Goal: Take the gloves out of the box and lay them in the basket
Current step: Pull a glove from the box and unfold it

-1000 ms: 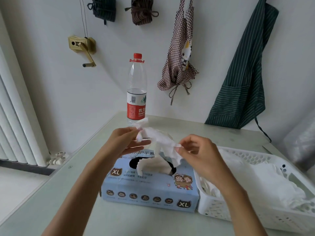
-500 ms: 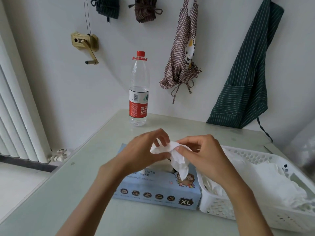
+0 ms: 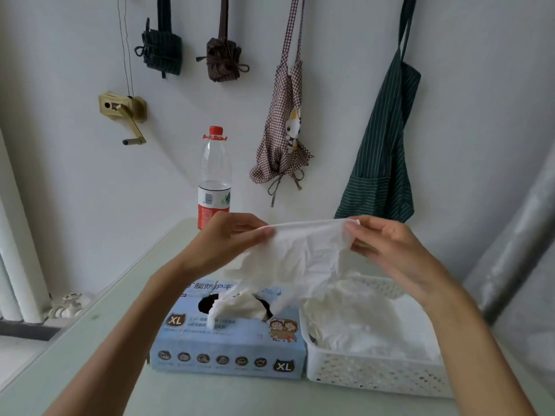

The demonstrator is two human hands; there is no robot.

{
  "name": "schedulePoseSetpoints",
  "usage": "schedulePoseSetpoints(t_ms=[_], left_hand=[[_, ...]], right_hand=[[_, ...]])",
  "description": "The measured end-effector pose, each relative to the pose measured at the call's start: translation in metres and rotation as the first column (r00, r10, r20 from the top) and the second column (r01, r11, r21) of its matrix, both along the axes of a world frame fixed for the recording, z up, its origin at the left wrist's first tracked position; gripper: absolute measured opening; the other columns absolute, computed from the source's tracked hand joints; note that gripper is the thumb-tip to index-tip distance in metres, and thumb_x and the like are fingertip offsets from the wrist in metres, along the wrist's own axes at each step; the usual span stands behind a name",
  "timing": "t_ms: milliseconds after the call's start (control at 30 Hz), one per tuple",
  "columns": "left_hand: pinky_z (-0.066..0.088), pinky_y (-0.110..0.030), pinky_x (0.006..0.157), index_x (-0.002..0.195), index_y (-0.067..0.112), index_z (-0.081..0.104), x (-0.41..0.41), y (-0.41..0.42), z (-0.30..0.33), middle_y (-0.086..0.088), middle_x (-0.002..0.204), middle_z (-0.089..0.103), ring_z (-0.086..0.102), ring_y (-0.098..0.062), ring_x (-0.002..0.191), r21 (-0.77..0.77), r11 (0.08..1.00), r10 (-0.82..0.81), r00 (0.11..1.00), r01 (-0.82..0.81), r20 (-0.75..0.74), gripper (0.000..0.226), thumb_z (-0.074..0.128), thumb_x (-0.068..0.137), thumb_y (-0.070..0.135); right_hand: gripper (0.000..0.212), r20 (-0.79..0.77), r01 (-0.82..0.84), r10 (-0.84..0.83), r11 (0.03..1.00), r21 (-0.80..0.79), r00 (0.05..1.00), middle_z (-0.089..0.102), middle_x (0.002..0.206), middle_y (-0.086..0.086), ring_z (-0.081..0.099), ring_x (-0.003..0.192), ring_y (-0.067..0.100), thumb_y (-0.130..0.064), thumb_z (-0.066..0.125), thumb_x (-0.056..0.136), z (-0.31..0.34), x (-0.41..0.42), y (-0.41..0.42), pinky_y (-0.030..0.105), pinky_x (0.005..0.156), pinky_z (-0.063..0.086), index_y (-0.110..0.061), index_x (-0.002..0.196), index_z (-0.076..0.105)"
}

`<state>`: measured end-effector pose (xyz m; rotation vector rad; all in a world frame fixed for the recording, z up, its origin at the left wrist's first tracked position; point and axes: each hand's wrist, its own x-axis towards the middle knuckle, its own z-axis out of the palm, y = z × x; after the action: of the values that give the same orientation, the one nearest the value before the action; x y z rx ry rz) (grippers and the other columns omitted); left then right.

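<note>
Pinching a white glove (image 3: 303, 253) stretched mid-frame betw. left hand (image 3: 231, 238) & right hand (image 3: 387, 247), above blue box (image 3: 228, 340) w/ basket (image 3: 375, 370) at lower right on surface (image 3: 90, 340).

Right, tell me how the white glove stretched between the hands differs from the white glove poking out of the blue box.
The stretched white glove is pulled wide in the air, pinched by the left hand and the right hand; the glove in the blue box is crumpled and touched by neither hand. The stretched one is clear of the box; the other sits half inside its slot. Both are thin, white and wrinkled.
</note>
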<state>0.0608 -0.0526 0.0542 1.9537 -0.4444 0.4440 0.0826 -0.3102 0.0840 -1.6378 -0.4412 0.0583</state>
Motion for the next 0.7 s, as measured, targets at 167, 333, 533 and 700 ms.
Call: schedulePoseSetpoints(t_ms=[167,333,533,700], left_hand=[[0.049,-0.011,0.069,0.097,0.013,0.072,0.009,-0.026,0.014,0.003,0.088,0.074,0.066,-0.002,0.078,-0.006,0.995,-0.101,0.978,0.102,-0.184,0.018,0.060,0.090,0.025],[0.041,-0.007,0.059,0.095,0.009,0.069,0.016,-0.062,0.012,0.005,0.079,0.065,0.055,-0.001,0.067,-0.095,0.994,-0.067,0.977,0.048,-0.204,0.023,0.054,0.095,0.026],[0.041,-0.011,0.058,0.094,0.006,0.065,0.025,-0.117,0.007,-0.003,0.080,0.061,0.052,-0.010,0.069,-0.292,0.954,0.014,0.987,-0.061,-0.161,0.020,0.052,0.096,0.021],[0.038,-0.011,0.052,0.091,0.005,0.056,0.027,-0.134,0.003,-0.005,0.077,0.053,0.046,-0.014,0.068,-0.405,0.906,0.071,0.988,-0.121,-0.136,0.020,0.043,0.099,0.018]], right_hand=[[0.012,-0.056,0.188,-0.179,0.935,0.301,0.982,0.059,0.074,-0.002,0.054,0.069,0.012,-0.019,0.054,0.094,0.012,0.004,-0.009,0.023,0.060,0.039,-0.015,0.085,0.060],[0.013,0.297,0.533,-0.508,0.846,-0.003,0.808,0.046,0.066,-0.004,0.042,0.063,0.016,-0.022,0.048,0.097,0.010,0.013,-0.034,0.027,0.060,0.035,-0.018,0.086,0.054],[0.015,0.763,0.776,-0.523,0.629,0.044,0.381,0.055,0.071,-0.005,0.050,0.058,0.019,-0.025,0.039,0.102,-0.003,0.010,-0.054,0.032,0.057,0.040,-0.014,0.101,0.049],[0.018,0.859,0.836,-0.439,0.548,0.023,0.264,0.062,0.062,0.009,0.057,0.050,0.032,-0.025,0.044,0.100,-0.011,0.008,-0.064,0.040,0.051,0.051,-0.011,0.105,0.054]])
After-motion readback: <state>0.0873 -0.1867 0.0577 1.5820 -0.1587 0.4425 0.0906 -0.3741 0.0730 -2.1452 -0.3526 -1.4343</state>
